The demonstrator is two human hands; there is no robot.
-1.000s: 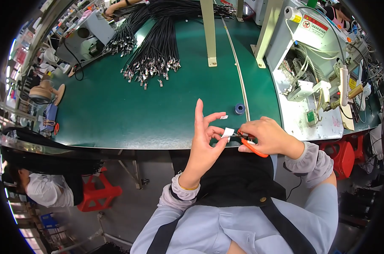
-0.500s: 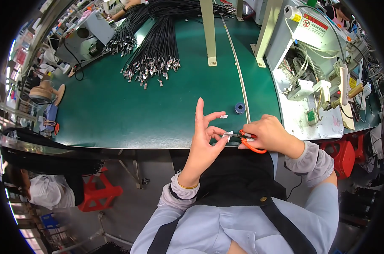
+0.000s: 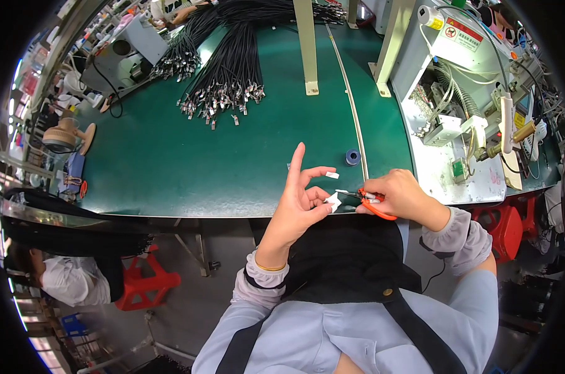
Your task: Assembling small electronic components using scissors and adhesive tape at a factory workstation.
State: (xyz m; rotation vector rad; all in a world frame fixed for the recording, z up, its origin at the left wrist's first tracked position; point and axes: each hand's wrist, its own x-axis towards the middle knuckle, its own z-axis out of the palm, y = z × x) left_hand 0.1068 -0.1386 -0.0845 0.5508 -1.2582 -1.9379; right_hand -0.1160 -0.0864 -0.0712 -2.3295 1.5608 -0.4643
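While hands point(image 3: 295, 209) hover, the tabletop point(image 3: 183, 156) gleams (stools point(image 3: 506, 235) nearby).

A green tabletop point(image 3: 170, 162) carries bundled black cables point(image 3: 236, 62), a small dark-blue roll point(image 3: 352, 157) and a long pale strip point(image 3: 355, 124).

One view: head-worn wide fisheye, left of a side-by-side pair, looking steeply down and forward. Bare fingers point(image 3: 297, 165) of the left hand point(image 3: 287, 218) and right hand point(image 3: 400, 196) sit around mid-frame, fairly close. Nearer than fingers: wearer's pale-blue cloth shirt point(image 3: 295, 336), seen from above. Ahead of fingers: flat dark-green tabletop point(image 3: 170, 149), receding upward in frame, cream flat metal post point(image 3: 307, 50) farther off. Straight edges bend toward rim.
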